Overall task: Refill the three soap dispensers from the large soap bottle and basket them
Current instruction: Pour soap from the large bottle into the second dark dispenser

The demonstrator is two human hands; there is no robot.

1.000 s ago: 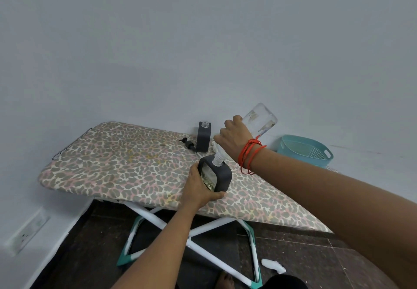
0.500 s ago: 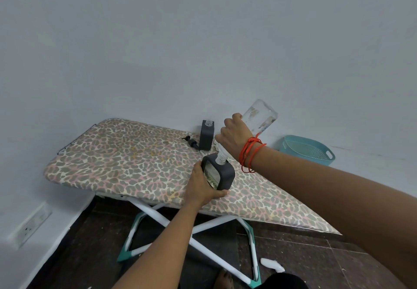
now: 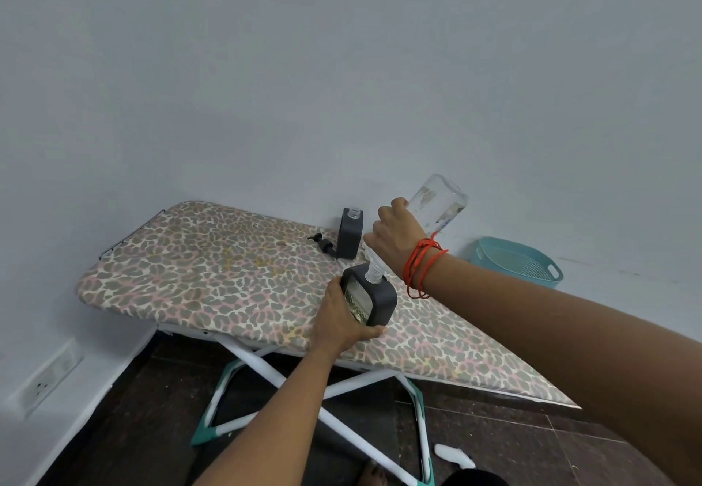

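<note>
Leopard-print board (image 3: 212, 280) — grey dispensers (image 3: 374, 301) — teal basket (image 3: 494, 257).

A large clear soap bottle (image 3: 437, 200) is tipped steeply upside down, its threaded neck resting in the open top of a dark grey, square-shouldered soap dispenser (image 3: 374, 297). That dispenser stands slightly tilted on a leopard-print ironing board (image 3: 212, 276), showing a clear side panel with pale liquid inside. A 2nd dark grey dispenser (image 3: 350, 233) stands upright farther back with its top uncapped; a black pump head (image 3: 323, 244) lies just beside it. A teal basket (image 3: 518, 263) sits at the far right.
</note>
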